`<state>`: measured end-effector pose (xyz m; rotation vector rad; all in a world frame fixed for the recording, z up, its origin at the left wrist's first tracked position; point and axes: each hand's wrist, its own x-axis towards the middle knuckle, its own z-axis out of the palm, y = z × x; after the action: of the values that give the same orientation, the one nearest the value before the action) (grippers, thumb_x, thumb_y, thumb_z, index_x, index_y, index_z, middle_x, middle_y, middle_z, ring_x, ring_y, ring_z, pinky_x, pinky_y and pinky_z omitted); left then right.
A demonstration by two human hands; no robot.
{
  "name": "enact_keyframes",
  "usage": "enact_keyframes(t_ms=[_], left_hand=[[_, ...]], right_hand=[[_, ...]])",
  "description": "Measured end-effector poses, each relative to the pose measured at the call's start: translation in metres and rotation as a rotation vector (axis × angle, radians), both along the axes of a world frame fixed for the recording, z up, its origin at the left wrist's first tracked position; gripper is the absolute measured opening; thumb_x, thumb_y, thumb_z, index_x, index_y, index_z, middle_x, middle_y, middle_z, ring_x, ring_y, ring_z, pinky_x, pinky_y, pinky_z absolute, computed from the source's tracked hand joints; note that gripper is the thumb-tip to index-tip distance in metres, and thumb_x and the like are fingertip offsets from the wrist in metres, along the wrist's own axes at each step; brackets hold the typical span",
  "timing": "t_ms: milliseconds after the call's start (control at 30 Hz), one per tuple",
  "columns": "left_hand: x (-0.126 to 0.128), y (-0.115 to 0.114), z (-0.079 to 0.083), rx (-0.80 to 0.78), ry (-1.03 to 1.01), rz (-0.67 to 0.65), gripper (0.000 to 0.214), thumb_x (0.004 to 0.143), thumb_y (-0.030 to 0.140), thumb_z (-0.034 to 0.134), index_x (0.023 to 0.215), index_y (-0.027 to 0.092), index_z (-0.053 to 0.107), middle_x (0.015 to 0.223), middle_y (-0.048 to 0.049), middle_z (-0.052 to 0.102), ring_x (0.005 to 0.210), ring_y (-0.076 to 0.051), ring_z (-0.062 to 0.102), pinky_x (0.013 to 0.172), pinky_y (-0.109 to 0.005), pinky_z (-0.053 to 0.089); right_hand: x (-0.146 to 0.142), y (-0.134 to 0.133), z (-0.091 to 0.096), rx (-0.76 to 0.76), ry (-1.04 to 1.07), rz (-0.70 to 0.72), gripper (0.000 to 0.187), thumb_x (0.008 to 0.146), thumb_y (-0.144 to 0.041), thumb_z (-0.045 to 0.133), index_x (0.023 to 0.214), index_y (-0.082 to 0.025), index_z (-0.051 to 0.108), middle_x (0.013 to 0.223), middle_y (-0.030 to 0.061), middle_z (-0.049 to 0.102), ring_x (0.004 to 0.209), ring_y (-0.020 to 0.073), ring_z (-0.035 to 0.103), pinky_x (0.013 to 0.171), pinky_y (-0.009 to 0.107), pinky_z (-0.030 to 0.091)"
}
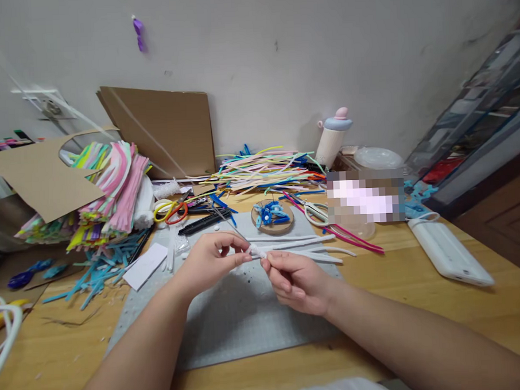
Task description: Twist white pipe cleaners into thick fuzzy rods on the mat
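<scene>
Begins far left of the grey mat (231, 334) with a looped white cable (11, 332) at the edge of the table (401, 275). Shows, left of the mat, thick bundles of pastel fuzzy stems (122, 195) beside a cut cardboard sheet (48, 181), with light blue stem pieces (112, 260) scattered nearer the mat. Has a white card (146, 267) lying aslant across the mat's left edge. Behind the mat, toward its left, shows upright brown panels (162, 130), then yellow-and-orange-handled scissors (184, 211), and a black pen (201, 222) by the mat's back left corner.

Above the mat's middle, pinches one end of a short white fuzzy piece (257, 251) between thumb and fingertips of the left hand (215, 260), with a thin grey rod (231, 222) slanting up from that grip toward the mat's back. Pinches the other end with thumb and forefinger of the right hand (298, 279), remaining fingers curled.

Shows a wooden disc (278, 227) of blue fuzzy pieces (271, 213) at the mat's back edge, a heap of coloured stems (263, 175) behind the mat, and white stems (314, 257) reaching over its right edge. Right of the mat, ends with magenta stems (372, 249) and, farther, a white device (452, 252).
</scene>
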<state>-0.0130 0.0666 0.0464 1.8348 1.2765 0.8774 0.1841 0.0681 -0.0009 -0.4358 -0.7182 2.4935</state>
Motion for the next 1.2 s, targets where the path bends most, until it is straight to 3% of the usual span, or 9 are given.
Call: enact_keyframes(t_ms=[133,233,300,400,633,767,900,1067,1200], left_hand=[[-0.001,0.001,-0.006,-0.287,-0.266,0.009,0.018,0.072,0.031,0.066,0.076,0.013,0.064,0.066,-0.0017,0.064,0.054,-0.009,0.050,0.051,-0.020,0.038],[-0.005,0.002,-0.007,-0.379,-0.441,-0.084,0.019,0.074,0.029,0.064,0.082,0.012,0.066,0.070,-0.0039,0.066,0.053,-0.008,0.051,0.049,-0.019,0.037],[-0.007,0.001,-0.006,-0.404,-0.490,-0.134,0.020,0.072,0.027,0.066,0.085,0.012,0.067,0.076,-0.0059,0.068,0.062,-0.011,0.057,0.056,-0.020,0.042],[-0.006,0.000,-0.004,-0.388,-0.469,-0.143,0.017,0.067,0.024,0.071,0.081,0.014,0.069,0.078,-0.0057,0.070,0.071,-0.014,0.061,0.067,-0.024,0.047],[-0.006,0.003,-0.008,-0.195,-0.344,-0.049,0.013,0.063,0.025,0.074,0.066,0.014,0.070,0.066,-0.0038,0.067,0.061,-0.012,0.058,0.059,-0.022,0.045],[-0.008,0.004,-0.010,-0.216,-0.320,-0.068,0.016,0.060,0.025,0.076,0.059,0.013,0.065,0.059,-0.0012,0.061,0.056,-0.010,0.053,0.053,-0.020,0.040],[-0.001,0.002,-0.009,-0.311,-0.383,-0.098,0.020,0.060,0.024,0.076,0.069,0.013,0.061,0.063,0.0013,0.058,0.056,-0.008,0.051,0.053,-0.019,0.039],[0.012,0.000,-0.014,-0.329,-0.555,-0.070,0.028,0.074,0.026,0.064,0.097,0.019,0.050,0.061,0.0055,0.054,0.046,-0.006,0.049,0.047,-0.018,0.037],[0.017,-0.001,-0.019,-0.305,-0.587,-0.046,0.037,0.076,0.022,0.060,0.106,0.025,0.038,0.054,0.0092,0.052,0.039,-0.006,0.045,0.041,-0.017,0.034]], right_hand=[[0.000,0.001,0.000,0.009,-0.016,-0.001,0.018,0.089,-0.022,0.044,0.082,-0.013,0.058,0.044,-0.0041,0.053,0.026,0.0027,0.029,0.028,0.014,0.021],[0.002,0.001,0.002,-0.007,0.006,0.011,0.016,0.088,-0.023,0.047,0.082,-0.013,0.058,0.044,-0.0048,0.053,0.026,0.0025,0.030,0.029,0.013,0.021],[0.003,0.001,0.003,-0.012,0.032,0.028,0.016,0.087,-0.024,0.047,0.083,-0.013,0.058,0.043,-0.0052,0.052,0.026,0.0024,0.029,0.029,0.013,0.021],[0.004,0.000,0.004,-0.008,0.055,0.057,0.017,0.089,-0.023,0.045,0.083,-0.013,0.058,0.043,-0.0053,0.052,0.026,0.0026,0.029,0.028,0.013,0.021],[0.003,-0.001,0.000,-0.007,0.039,0.119,0.018,0.089,-0.022,0.043,0.084,-0.013,0.057,0.043,-0.0045,0.054,0.026,0.0032,0.029,0.027,0.013,0.022],[0.002,-0.001,-0.001,0.017,-0.016,0.169,0.017,0.087,-0.023,0.046,0.081,-0.012,0.057,0.043,-0.0029,0.056,0.024,0.0039,0.032,0.027,0.013,0.024],[-0.002,-0.003,0.001,0.127,-0.094,0.094,0.017,0.086,-0.026,0.050,0.079,-0.012,0.056,0.044,-0.0017,0.058,0.024,0.0041,0.036,0.027,0.013,0.026],[-0.007,-0.008,-0.002,0.290,-0.209,-0.049,0.022,0.086,-0.033,0.051,0.077,-0.013,0.055,0.045,-0.0008,0.060,0.024,0.0043,0.039,0.025,0.012,0.025],[-0.008,-0.009,-0.003,0.311,-0.257,-0.062,0.023,0.085,-0.034,0.052,0.077,-0.013,0.054,0.044,-0.0016,0.059,0.023,0.0043,0.038,0.025,0.012,0.024]])
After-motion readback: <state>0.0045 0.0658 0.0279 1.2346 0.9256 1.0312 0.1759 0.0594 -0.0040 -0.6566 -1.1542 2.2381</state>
